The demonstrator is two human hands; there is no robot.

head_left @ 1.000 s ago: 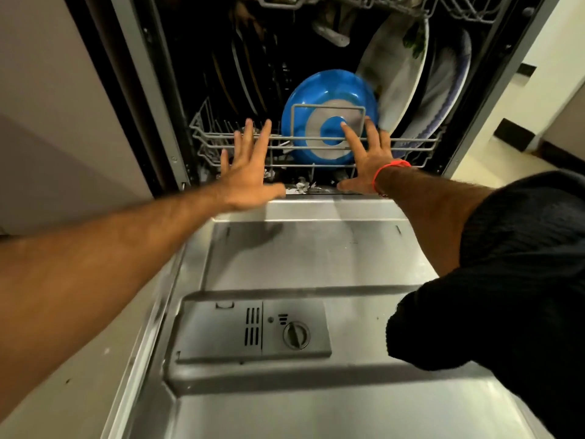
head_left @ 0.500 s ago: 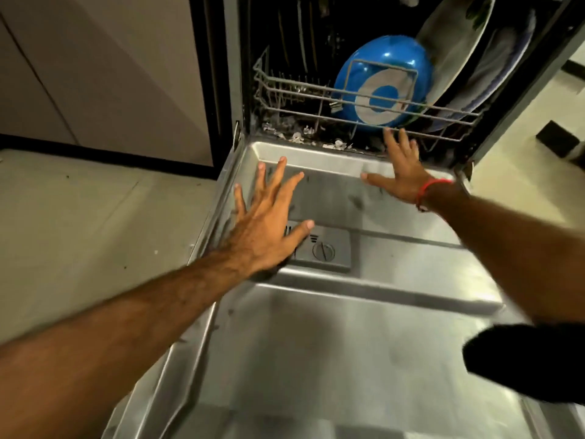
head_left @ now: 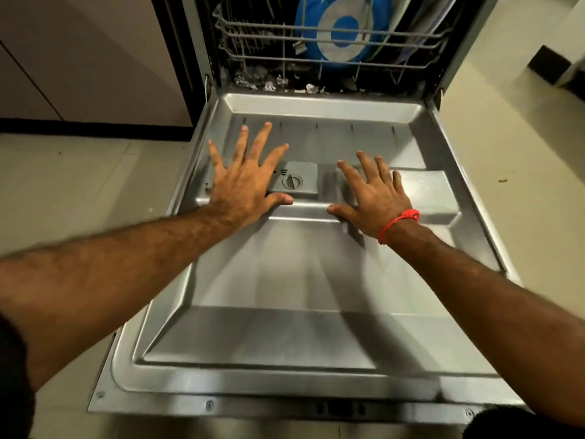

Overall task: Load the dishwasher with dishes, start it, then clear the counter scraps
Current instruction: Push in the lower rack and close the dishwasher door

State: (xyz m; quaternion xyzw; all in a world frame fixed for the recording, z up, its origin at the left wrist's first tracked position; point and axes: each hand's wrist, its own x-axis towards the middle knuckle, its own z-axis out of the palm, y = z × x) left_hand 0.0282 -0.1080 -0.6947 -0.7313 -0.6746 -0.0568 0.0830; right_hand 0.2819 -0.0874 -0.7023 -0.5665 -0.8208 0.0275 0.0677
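Observation:
The dishwasher door [head_left: 310, 331] lies open and flat, steel inside face up. My left hand [head_left: 247, 182] hovers over it with fingers spread, covering the left part of the grey detergent dispenser [head_left: 296, 180]. My right hand [head_left: 373, 198], with a red band at the wrist, is spread flat just right of the dispenser. Neither hand holds anything. Behind the door the lower wire rack [head_left: 259, 39] sits pushed inside the tub, carrying a blue plate [head_left: 335, 30] with a white ring and other plates at the right, mostly cut off by the frame.
Small scraps [head_left: 275, 83] litter the tub's front sill. Beige cabinet fronts [head_left: 95, 58] with a dark plinth stand at the left. Tiled floor [head_left: 506, 153] lies on both sides of the door. A dark block [head_left: 550, 68] sits at the far right.
Both hands have drawn back from the rack's front wire toward me and now hover over the middle of the door. The view has tilted down, showing the whole door.

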